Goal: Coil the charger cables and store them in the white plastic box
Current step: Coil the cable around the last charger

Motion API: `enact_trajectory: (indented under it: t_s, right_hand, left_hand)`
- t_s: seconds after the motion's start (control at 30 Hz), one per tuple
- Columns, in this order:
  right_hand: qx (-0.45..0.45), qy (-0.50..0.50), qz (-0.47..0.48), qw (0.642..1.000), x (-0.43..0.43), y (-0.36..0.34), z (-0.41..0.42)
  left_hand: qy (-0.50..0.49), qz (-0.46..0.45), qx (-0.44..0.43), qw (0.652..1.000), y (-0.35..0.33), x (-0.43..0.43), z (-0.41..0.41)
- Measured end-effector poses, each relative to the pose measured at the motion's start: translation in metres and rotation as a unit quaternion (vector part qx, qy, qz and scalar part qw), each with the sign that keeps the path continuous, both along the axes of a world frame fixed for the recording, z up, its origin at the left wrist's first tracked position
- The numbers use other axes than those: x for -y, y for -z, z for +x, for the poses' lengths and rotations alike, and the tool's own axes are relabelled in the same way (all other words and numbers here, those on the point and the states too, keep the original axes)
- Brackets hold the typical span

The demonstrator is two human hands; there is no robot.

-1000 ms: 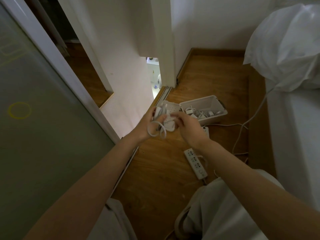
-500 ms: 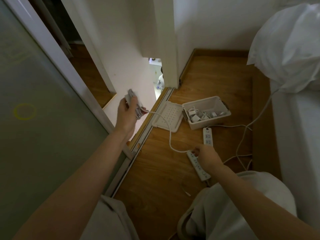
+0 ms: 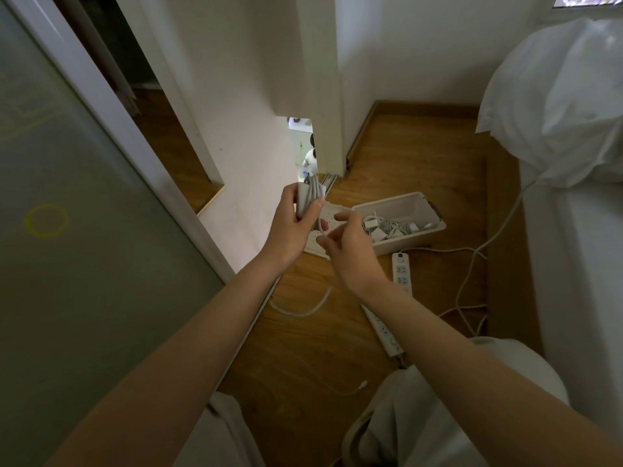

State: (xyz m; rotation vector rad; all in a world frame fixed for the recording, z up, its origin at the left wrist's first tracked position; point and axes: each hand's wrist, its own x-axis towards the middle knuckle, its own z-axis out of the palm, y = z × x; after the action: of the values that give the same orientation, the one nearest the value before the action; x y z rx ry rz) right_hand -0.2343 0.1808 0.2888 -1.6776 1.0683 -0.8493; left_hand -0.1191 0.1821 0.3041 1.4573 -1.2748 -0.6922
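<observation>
My left hand (image 3: 292,227) grips a white charger brick with cable loops wound round it (image 3: 308,197), held above the floor. A loose strand of the white charger cable (image 3: 303,310) runs down from it and curves over the wooden floor to a plug end near my knee. My right hand (image 3: 350,251) pinches that strand just below the left hand. Behind the hands, the white plastic box (image 3: 409,242) stands open on the floor, with several coiled chargers inside. Its perforated lid (image 3: 328,219) lies flat at the box's left side.
Two white power strips (image 3: 402,273) lie on the floor by my right forearm, with their leads running right toward the bed (image 3: 580,264). A sliding glass door (image 3: 84,214) and its floor track stand at the left. My knees fill the bottom edge.
My right hand has come up from the power strip on the floor to the cable beside my left hand. My left hand has moved right, back over the lid.
</observation>
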Motion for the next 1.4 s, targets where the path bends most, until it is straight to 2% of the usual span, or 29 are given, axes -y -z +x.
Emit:
enact_trajectory:
  t_s: [0.13, 0.2, 0.27, 0.33, 0.4, 0.43, 0.47, 0.63, 0.7, 0.83, 0.93, 1.17, 1.3, 1.4]
  right_hand:
    - [0.010, -0.012, 0.024, 1.000, -0.003, 0.009, 0.000]
    - [0.050, -0.061, 0.061, 0.995, -0.007, 0.011, 0.001]
    - [0.093, -0.121, 0.112, 0.982, -0.009, 0.014, 0.004]
    - [0.085, -0.152, 0.131, 0.976, -0.010, 0.018, 0.005]
    - [0.039, -0.157, 0.112, 0.980, -0.008, 0.026, 0.003]
    - [0.015, -0.153, 0.099, 0.983, -0.006, 0.029, -0.001]
    - [-0.008, -0.148, 0.087, 0.985, -0.003, 0.031, -0.005]
    - [-0.131, -0.159, 0.035, 0.978, 0.016, 0.030, -0.030]
    - [-0.156, -0.155, 0.030, 0.975, 0.023, 0.026, -0.038]
    - [-0.191, -0.143, 0.008, 0.971, 0.037, 0.014, -0.044]
    - [-0.195, -0.122, -0.028, 0.973, 0.044, 0.004, -0.043]
    - [-0.208, -0.093, -0.074, 0.971, 0.038, -0.008, -0.028]
    - [-0.189, -0.086, -0.056, 0.977, 0.029, -0.004, -0.018]
    - [-0.175, -0.085, -0.049, 0.980, 0.020, -0.003, -0.009]
  left_hand:
    - [-0.054, -0.019, -0.079, 0.995, -0.005, 0.004, 0.012]
    - [-0.063, -0.012, -0.119, 0.991, -0.003, 0.005, 0.016]
    - [-0.052, -0.001, -0.200, 0.978, -0.005, 0.005, 0.013]
    - [-0.025, 0.015, -0.334, 0.942, -0.013, 0.004, 0.009]
    - [0.020, 0.044, -0.475, 0.878, -0.021, 0.002, 0.008]
    - [0.042, 0.061, -0.509, 0.857, -0.024, 0.001, 0.009]
    - [0.062, 0.082, -0.506, 0.856, -0.026, -0.001, 0.010]
    - [0.168, 0.166, -0.354, 0.905, -0.027, -0.009, 0.025]
    - [0.220, 0.204, -0.250, 0.921, -0.024, -0.013, 0.034]
    - [0.264, 0.275, -0.012, 0.924, -0.020, -0.019, 0.045]
    - [0.248, 0.279, 0.108, 0.921, -0.017, -0.023, 0.046]
    - [0.177, 0.255, 0.157, 0.938, 0.001, -0.023, 0.055]
    - [0.084, 0.222, 0.219, 0.947, 0.014, -0.018, 0.059]
    - [0.014, 0.215, 0.214, 0.953, 0.026, -0.015, 0.065]
